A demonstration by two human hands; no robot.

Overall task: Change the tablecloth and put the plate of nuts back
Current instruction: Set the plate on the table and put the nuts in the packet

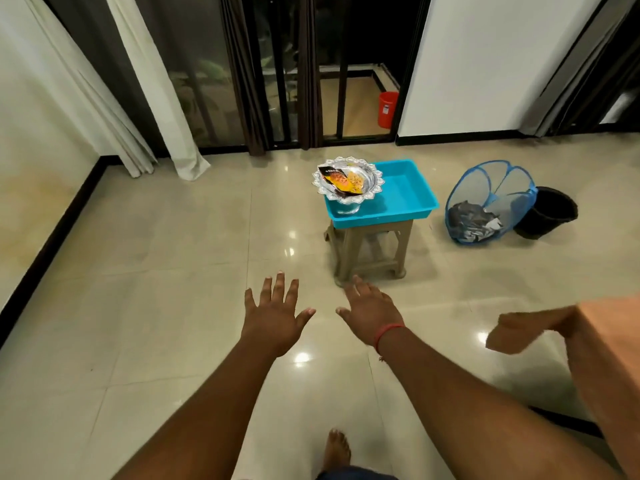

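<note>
A silver scalloped plate of nuts, with snack packets in it, stands on the left end of a blue tray. The tray rests on a beige plastic stool on the tiled floor. An orange tablecloth drapes a table at the right edge, one corner hanging out to the left. My left hand and my right hand stretch forward over the floor, fingers spread, both holding nothing, short of the stool.
A blue mesh laundry basket with dark cloth in it leans right of the stool, beside a black bucket. A red bin sits beyond the glass doors. White curtains hang at the left. My bare foot is at the bottom.
</note>
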